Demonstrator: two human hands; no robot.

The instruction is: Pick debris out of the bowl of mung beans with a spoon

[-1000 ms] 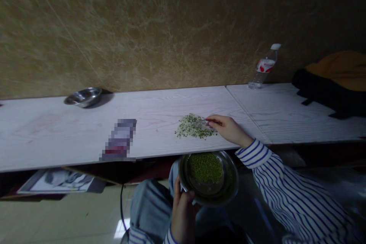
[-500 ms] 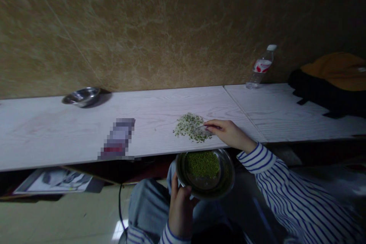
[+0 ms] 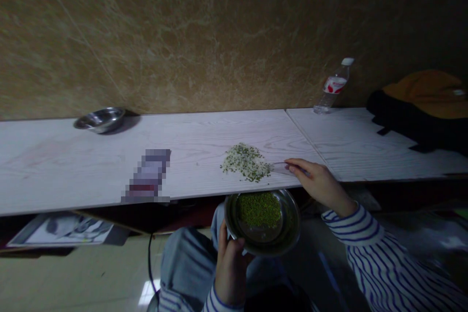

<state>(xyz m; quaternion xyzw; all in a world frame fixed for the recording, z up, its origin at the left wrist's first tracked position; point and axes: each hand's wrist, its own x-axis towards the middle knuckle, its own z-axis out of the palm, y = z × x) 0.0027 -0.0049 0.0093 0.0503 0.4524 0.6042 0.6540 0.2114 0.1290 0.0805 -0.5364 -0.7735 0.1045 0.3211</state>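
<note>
My left hand (image 3: 231,264) grips the rim of a steel bowl (image 3: 291,219), its thumb over the edge. Small green beans (image 3: 259,209), probably mung beans, cover part of the bowl's bottom. The bowl is held over my lap, just below the table's front edge. In my right hand (image 3: 317,179) is a thin, clear utensil (image 3: 281,167), pinched between thumb and fingers; whether it is a spoon or a scraper I cannot tell. Its tip is at the right side of a loose pile of white grains mixed with green beans (image 3: 244,162) on the table.
Another steel bowl (image 3: 100,120) stands by the wall at the back left of the white table (image 3: 197,131). A blurred-out flat object (image 3: 148,175) lies near the front edge. A water bottle (image 3: 332,87) and a black and orange bag-like item (image 3: 424,102) are at the right.
My right hand has drawn back to the right with the clear utensil, from over the pile to its right edge. The left hand and bowl stay nearly in place.
</note>
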